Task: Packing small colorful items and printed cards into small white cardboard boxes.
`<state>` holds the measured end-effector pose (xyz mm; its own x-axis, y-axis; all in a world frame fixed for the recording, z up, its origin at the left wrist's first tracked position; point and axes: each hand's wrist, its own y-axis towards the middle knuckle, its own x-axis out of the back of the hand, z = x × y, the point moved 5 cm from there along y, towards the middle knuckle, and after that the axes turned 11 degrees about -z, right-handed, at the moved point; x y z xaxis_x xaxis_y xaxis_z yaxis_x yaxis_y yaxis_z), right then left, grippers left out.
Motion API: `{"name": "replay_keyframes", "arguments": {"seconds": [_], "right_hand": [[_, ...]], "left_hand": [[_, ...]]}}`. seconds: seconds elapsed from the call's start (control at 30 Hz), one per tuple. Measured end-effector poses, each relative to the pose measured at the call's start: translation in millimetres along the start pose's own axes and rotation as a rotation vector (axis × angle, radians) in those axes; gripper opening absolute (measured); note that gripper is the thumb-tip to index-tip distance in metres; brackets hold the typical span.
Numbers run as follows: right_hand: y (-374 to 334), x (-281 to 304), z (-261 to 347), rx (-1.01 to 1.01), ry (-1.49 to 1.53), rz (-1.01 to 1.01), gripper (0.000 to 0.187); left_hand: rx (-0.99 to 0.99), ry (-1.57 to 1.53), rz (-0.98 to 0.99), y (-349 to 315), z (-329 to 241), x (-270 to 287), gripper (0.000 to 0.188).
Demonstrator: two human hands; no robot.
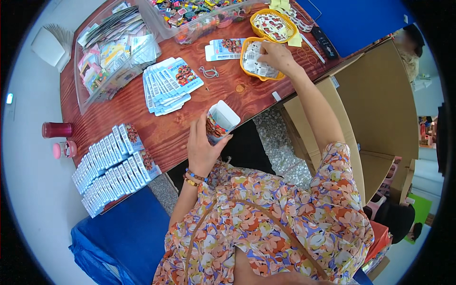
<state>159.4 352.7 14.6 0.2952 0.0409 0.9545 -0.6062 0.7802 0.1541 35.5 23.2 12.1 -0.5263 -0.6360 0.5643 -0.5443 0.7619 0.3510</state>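
Note:
My left hand (201,151) is wrapped round a small upright carton (219,124), blue and white with a colourful picture, its top flap raised and its inside showing. Farther right, my right hand (277,57) reaches over a yellow plastic basket (262,78) of small white pieces with dark marks (253,61). Its fingertips are pressed together down among the pieces; whatever they pinch is hidden. Left of this basket lies a flat carton (224,49). A fanned stack of flattened cartons (172,81) lies farther left, near a thin pale cord or wire (209,72).
Rows of filled-out cartons (111,164) stand at the table's left edge, near a red jar (57,129). Clear bins of packets (114,52) and small trinkets (204,26) stand at the back. A second yellow basket (254,20) and a large cardboard box (380,90) are at right.

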Motion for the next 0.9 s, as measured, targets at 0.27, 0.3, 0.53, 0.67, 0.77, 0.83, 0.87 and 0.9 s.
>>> {"name": "replay_keyframes", "arguments": {"seconds": [0.27,0.3,0.53,0.67,0.77,0.83,0.87,0.9], "right_hand": [[1.8,18.8,-20.0,-0.135,0.615,0.071,0.017],[-0.5,20.7,-21.1,-0.134,0.613,0.07,0.017],[-3.9,21.9,-40.3,-0.199,0.782,0.035,0.011],[-2.3,22.8,-35.3,-0.204,0.796,0.083,0.011],[0.5,17.2,-37.8,-0.184,0.855,0.112,0.012],[-2.7,20.0,-30.9,-0.134,0.76,0.063,0.014],[-4.5,25.8,-27.0,-0.087,0.665,0.008,0.015],[-2.0,22.4,-34.2,-0.088,0.664,0.009,0.015]], "left_hand": [[0.004,0.015,0.004,4.8,6.0,0.9,0.084],[-0.001,0.023,0.012,6.4,5.2,-0.8,0.084],[-0.048,0.02,0.026,15.2,-0.7,-10.6,0.083],[-0.038,0.036,0.035,16.0,2.8,-12.2,0.084],[-0.035,0.055,0.037,14.5,3.1,-12.8,0.084],[-0.034,0.052,0.052,13.5,4.0,-14.6,0.084],[-0.033,0.051,0.053,13.6,3.2,-15.1,0.084],[-0.032,0.045,0.055,13.9,2.2,-15.4,0.084]]}}
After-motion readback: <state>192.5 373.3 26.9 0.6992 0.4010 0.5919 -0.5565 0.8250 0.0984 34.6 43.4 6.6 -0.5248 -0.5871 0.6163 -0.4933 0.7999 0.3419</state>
